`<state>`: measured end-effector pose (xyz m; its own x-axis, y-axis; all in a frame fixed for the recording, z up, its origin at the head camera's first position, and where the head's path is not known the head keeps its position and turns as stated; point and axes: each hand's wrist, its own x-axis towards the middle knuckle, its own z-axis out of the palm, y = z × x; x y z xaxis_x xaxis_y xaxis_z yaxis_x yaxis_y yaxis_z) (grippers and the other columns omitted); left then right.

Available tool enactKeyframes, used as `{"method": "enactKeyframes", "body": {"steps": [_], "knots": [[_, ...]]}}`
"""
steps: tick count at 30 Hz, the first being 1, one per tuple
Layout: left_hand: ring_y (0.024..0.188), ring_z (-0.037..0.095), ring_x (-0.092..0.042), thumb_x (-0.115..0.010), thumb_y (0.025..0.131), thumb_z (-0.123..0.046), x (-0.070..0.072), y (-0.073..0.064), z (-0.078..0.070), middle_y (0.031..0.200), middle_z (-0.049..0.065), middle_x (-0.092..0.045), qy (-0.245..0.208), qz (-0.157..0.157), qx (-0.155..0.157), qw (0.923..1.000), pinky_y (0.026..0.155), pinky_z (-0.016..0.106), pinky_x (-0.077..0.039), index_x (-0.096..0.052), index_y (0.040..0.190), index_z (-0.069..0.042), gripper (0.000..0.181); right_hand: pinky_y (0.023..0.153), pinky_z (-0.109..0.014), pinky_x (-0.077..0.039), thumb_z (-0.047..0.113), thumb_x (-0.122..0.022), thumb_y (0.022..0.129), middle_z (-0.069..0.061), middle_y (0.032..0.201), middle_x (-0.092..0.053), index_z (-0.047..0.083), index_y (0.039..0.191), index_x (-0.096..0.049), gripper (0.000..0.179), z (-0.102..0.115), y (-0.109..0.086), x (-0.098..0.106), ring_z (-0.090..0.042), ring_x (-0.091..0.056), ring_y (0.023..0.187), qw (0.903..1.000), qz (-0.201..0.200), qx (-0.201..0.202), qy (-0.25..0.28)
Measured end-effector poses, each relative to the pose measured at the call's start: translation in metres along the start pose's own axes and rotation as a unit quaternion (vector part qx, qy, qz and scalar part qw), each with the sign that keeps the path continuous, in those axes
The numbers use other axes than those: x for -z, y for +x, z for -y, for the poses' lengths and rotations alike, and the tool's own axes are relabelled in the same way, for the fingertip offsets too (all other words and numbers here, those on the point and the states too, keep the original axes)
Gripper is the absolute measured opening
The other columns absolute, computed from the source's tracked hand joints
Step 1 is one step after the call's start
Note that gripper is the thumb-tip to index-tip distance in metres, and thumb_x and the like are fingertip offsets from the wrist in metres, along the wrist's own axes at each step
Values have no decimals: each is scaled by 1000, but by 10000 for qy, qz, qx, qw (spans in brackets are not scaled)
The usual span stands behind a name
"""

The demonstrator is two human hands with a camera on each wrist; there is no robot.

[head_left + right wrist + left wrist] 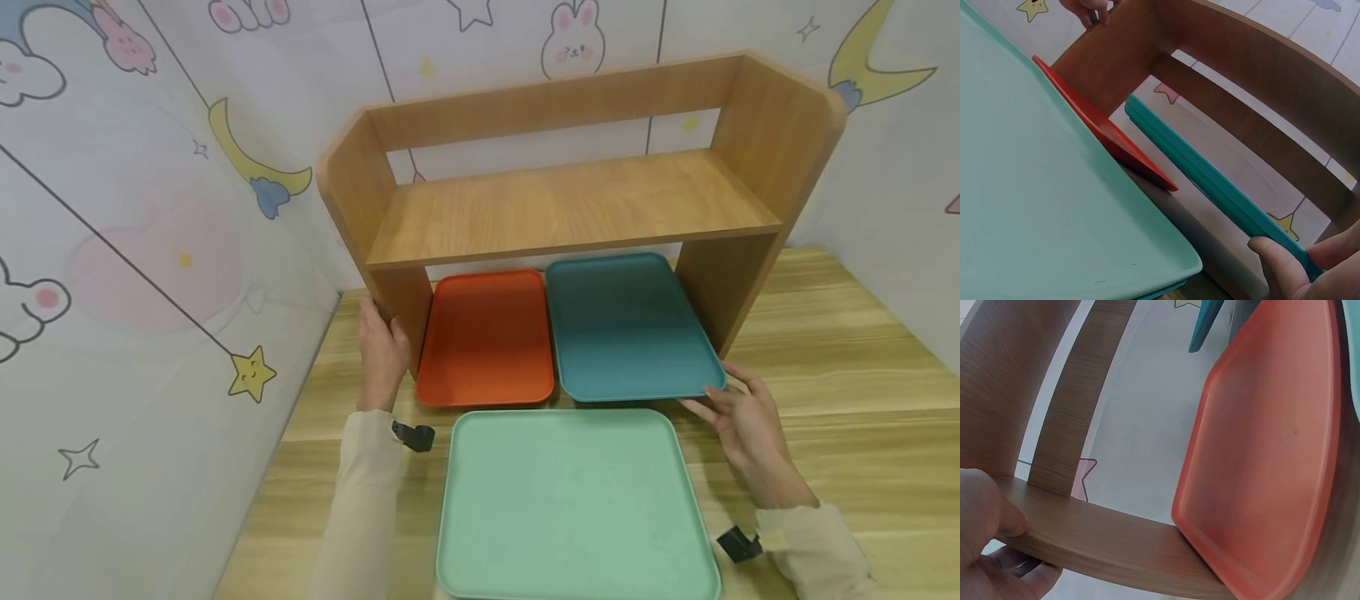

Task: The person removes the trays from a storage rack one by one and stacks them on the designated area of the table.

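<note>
My left hand [382,350] grips the front edge of the left side panel of a wooden shelf [562,208]; the left wrist view shows the thumb on one face and the fingers around the other. With my right hand [750,425] I pinch the front right corner of a blue tray [630,325] under the shelf board. In the right wrist view this tray [1210,181] appears edge-on, tilted, with the thumb on one side of its rim. An orange-red tray [487,337] lies left of it, beside the left panel.
A light green tray [573,504] lies in front of the shelf, with a teal edge [1169,290] showing beneath it. The wood-grain tabletop [847,333] extends to both sides. Walls with cartoon prints [150,250] stand behind and at the left.
</note>
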<state>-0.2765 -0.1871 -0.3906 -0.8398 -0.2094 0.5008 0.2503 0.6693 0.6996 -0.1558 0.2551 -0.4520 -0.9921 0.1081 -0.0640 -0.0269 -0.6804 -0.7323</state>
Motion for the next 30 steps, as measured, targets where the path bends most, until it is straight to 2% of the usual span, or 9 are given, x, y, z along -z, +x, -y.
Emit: {"method": "enactKeyframes", "body": {"steps": [11, 19, 26, 30], "knots": [[123, 40, -47, -43, 93, 2, 0, 0, -2, 130, 27, -46, -53, 18, 68, 10000, 103, 51, -41, -36, 132, 5, 39, 80, -39, -57, -13, -45, 92, -9, 111, -56, 6, 131, -28, 46, 6, -5, 0, -20, -66, 99, 9993, 230, 36, 280], [122, 41, -47, -42, 94, 1, 1, -1, -2, 128, 28, -46, -18, 63, 131, 9999, 102, 52, -40, -35, 131, 5, 38, 80, -38, -57, -11, -44, 94, -9, 110, -62, 6, 137, -26, 50, 8, -8, 0, -20, -67, 100, 9990, 394, 9, 199], [122, 41, -47, -42, 93, 1, 0, 0, -2, 129, 28, -45, -17, 79, 155, 9998, 102, 53, -41, -35, 131, 5, 39, 81, -36, -56, -10, -45, 94, -9, 111, -60, 5, 144, -19, 57, 9, -9, -2, -20, -67, 100, 9991, 417, -19, 69], [123, 40, -46, -43, 94, 1, 0, 0, -3, 130, 27, -45, -8, 91, 192, 9998, 102, 52, -41, -35, 132, 3, 39, 81, -36, -56, -10, -45, 94, -10, 110, -60, 4, 143, -21, 56, 10, -9, -3, -22, -67, 98, 9989, 461, -9, 105]]}}
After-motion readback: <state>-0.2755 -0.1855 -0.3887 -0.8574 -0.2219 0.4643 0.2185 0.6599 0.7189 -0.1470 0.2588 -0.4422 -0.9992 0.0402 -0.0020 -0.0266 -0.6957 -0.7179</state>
